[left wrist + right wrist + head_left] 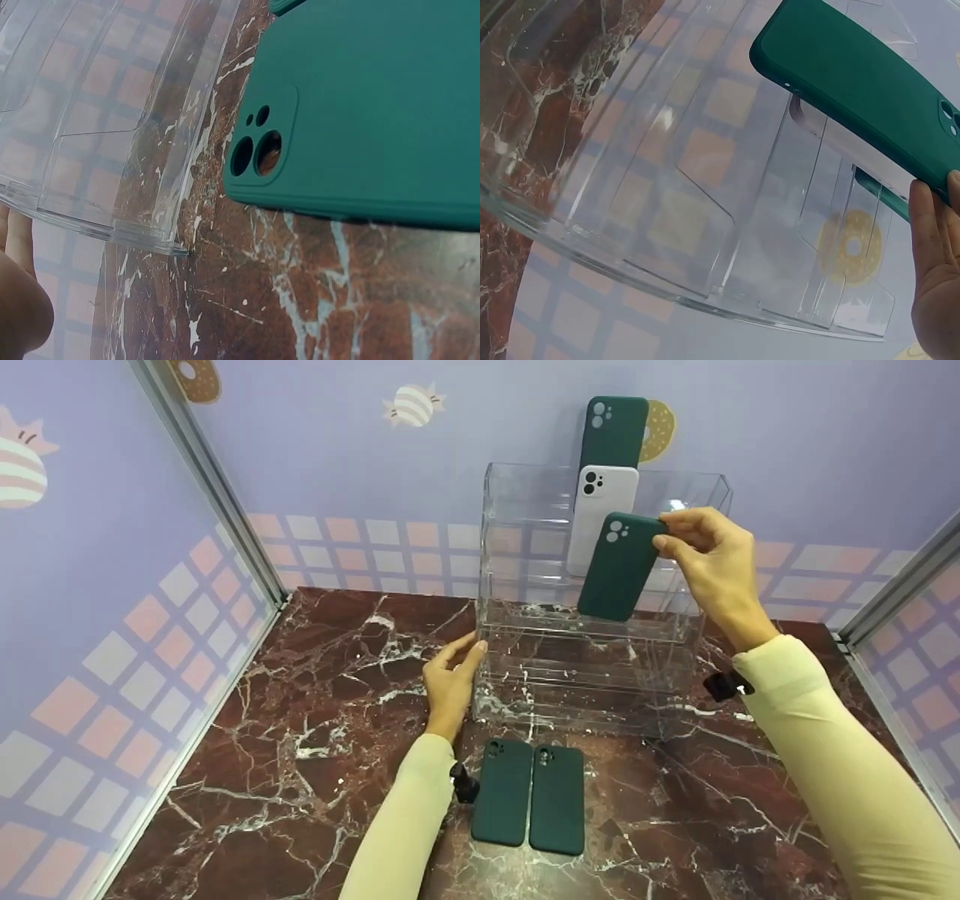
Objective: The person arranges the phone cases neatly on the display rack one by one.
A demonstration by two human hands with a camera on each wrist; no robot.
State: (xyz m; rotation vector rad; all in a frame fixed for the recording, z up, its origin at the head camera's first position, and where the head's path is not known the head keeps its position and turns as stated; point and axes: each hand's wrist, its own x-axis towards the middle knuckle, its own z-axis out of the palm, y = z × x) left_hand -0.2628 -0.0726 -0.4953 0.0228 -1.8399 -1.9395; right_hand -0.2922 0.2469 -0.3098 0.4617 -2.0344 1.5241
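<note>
A dark green phone case [621, 570] is pinched at its upper right corner by my right hand [712, 562], tilted in front of a clear tiered display rack [525, 634]. Behind it, a white phone case [604, 514] stands in the rack, and another green phone case [615, 431] rises from the tier farther back. At the rack's left side, my left hand [452, 679] touches the clear edge with fingers and thumb. The right wrist view shows the held case [855, 90] overlapping the white one, fingertips at its edge by the camera holes.
Two more green phone cases [501, 793] [557, 802] lie side by side, camera holes away from me, on the dark red marbled tabletop [300, 780] in front of the rack. A patterned lilac wall [337, 457] stands behind, with metal corner posts [217, 480] at the sides.
</note>
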